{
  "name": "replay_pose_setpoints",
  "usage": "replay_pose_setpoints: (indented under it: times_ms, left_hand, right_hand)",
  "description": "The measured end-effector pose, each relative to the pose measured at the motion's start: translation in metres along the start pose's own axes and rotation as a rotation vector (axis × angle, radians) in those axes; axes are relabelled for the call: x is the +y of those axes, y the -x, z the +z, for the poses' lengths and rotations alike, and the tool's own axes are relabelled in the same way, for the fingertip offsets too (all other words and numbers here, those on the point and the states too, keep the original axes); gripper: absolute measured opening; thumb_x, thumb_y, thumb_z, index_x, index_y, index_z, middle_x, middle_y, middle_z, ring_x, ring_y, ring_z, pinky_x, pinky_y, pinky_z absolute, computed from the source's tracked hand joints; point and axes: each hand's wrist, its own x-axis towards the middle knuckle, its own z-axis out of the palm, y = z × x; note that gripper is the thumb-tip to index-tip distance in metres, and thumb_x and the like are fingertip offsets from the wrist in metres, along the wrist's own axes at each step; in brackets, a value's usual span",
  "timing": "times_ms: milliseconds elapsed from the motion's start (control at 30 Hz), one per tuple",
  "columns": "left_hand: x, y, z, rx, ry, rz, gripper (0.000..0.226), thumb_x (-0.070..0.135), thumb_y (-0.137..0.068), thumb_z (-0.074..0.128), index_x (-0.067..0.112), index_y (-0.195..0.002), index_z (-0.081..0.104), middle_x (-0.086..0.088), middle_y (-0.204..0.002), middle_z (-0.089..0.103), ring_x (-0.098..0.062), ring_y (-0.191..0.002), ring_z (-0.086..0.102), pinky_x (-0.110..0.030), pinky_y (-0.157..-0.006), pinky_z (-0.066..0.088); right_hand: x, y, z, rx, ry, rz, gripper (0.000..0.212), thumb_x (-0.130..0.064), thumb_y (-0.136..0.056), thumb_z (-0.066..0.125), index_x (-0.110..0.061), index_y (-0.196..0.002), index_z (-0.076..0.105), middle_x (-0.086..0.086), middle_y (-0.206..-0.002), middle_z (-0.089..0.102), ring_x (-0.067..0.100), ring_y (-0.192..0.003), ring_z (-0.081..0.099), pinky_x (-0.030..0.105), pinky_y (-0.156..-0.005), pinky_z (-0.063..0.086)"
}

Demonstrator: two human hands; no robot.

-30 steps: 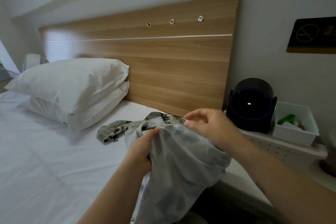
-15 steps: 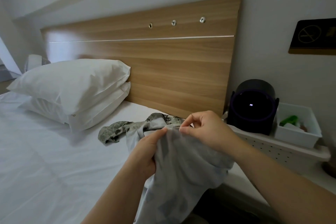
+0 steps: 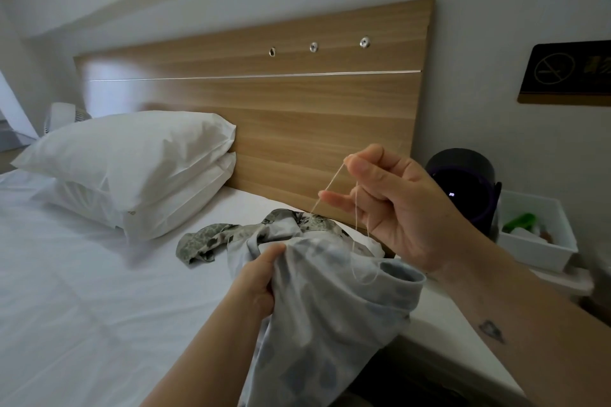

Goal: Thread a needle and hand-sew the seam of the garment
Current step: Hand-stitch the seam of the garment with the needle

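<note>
Head view: the left hand [image 3: 261, 277] grips a bunched fold of the pale printed garment [image 3: 330, 301], which lies at the right edge of the bed [image 3: 82, 274] and hangs off its near side. The right hand [image 3: 396, 208], above the cloth, pinches a light thread [image 3: 334, 178] between thumb and fingers [image 3: 363, 168]. The thread runs down into the fabric. The needle is too small to make out. Threading looks done and stitching under way, but I cannot tell how much seam is left.
</note>
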Motion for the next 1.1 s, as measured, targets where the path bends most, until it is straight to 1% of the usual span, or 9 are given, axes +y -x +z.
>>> replay_pose_setpoints:
  times_ms: [167,400,600,667,733,833,933,1000,1100]
  left_hand:
    - [-0.002,-0.009,-0.003,0.040,-0.016,-0.010,0.047,0.027,-0.085,0.068,-0.002,-0.121,0.057,-0.024,-0.111,0.066,-0.035,-0.088,0.063,-0.042,-0.077,0.053]
    - [-0.006,-0.015,-0.006,0.069,-0.020,-0.006,0.048,0.026,-0.086,0.068,-0.004,-0.121,0.056,-0.026,-0.109,0.066,-0.034,-0.082,0.063,-0.037,-0.060,0.051]
    - [-0.007,-0.018,-0.008,0.076,-0.042,0.036,0.048,0.029,-0.085,0.069,-0.003,-0.119,0.056,-0.024,-0.110,0.065,-0.037,-0.100,0.063,-0.043,-0.079,0.054]
    - [-0.006,-0.015,-0.009,0.048,-0.067,0.088,0.042,0.027,-0.085,0.068,0.000,-0.116,0.059,-0.024,-0.109,0.066,-0.037,-0.101,0.063,-0.048,-0.091,0.052]
    - [-0.005,-0.010,-0.010,-0.021,-0.090,0.170,0.032,0.024,-0.086,0.066,0.003,-0.110,0.066,-0.023,-0.107,0.069,-0.037,-0.101,0.065,-0.051,-0.094,0.051]
    - [-0.005,0.004,-0.013,-0.157,-0.085,0.290,0.015,0.021,-0.088,0.064,0.011,-0.087,0.075,-0.018,-0.094,0.073,-0.029,-0.089,0.068,-0.043,-0.084,0.055]
    - [-0.004,0.020,-0.016,-0.283,-0.093,0.371,0.020,0.024,-0.084,0.065,0.021,-0.065,0.072,-0.009,-0.078,0.071,-0.017,-0.073,0.067,-0.031,-0.068,0.054]
    - [-0.004,0.030,-0.017,-0.374,-0.106,0.398,0.016,0.025,-0.077,0.065,0.022,-0.062,0.068,-0.006,-0.072,0.069,-0.014,-0.066,0.066,-0.025,-0.060,0.054]
    - [-0.003,0.040,-0.017,-0.463,-0.158,0.424,0.013,0.027,-0.073,0.067,0.022,-0.061,0.065,-0.005,-0.072,0.067,-0.013,-0.065,0.064,-0.024,-0.058,0.053]
  right_hand:
    - [-0.011,0.001,0.007,-0.008,-0.074,-0.030,0.011,-0.017,-0.076,0.068,-0.020,-0.066,0.067,-0.012,-0.041,0.030,0.003,-0.036,0.029,0.026,-0.070,0.055]
    - [-0.018,-0.003,0.012,0.016,0.103,-0.146,0.014,-0.019,-0.076,0.068,-0.023,-0.062,0.068,-0.016,-0.039,0.031,0.001,-0.037,0.027,0.029,-0.101,0.044]
    - [-0.012,0.000,0.008,-0.071,-0.114,0.020,0.010,-0.017,-0.081,0.062,-0.016,-0.071,0.065,-0.008,-0.046,0.019,0.006,-0.039,0.019,0.037,-0.076,0.057]
    - [-0.008,0.002,0.001,-0.206,0.035,0.236,0.010,-0.020,-0.080,0.063,-0.013,-0.084,0.069,-0.008,-0.047,0.028,0.004,-0.038,0.028,0.035,-0.073,0.058]
    - [-0.002,0.002,-0.008,-0.284,0.387,0.429,0.019,-0.026,-0.081,0.065,-0.014,-0.096,0.068,-0.009,-0.049,0.040,0.002,-0.041,0.039,0.030,-0.071,0.058]
    - [0.015,-0.005,-0.024,-0.081,0.928,0.432,0.021,-0.034,-0.083,0.069,-0.020,-0.099,0.067,-0.009,-0.056,0.053,0.001,-0.051,0.049,0.023,-0.069,0.056]
    - [0.033,-0.013,-0.038,0.070,1.087,0.344,0.019,-0.032,-0.086,0.068,-0.027,-0.104,0.067,-0.010,-0.052,0.048,0.000,-0.045,0.040,0.014,-0.049,0.039]
    - [0.038,-0.018,-0.044,0.017,1.146,0.367,0.027,-0.036,-0.083,0.071,-0.028,-0.108,0.066,-0.016,-0.043,0.041,0.000,-0.041,0.037,0.015,-0.049,0.029]
    - [0.036,-0.025,-0.046,-0.170,1.183,0.487,0.025,-0.047,-0.077,0.073,-0.030,-0.096,0.070,-0.015,-0.047,0.044,0.001,-0.047,0.037,0.017,-0.051,0.029]
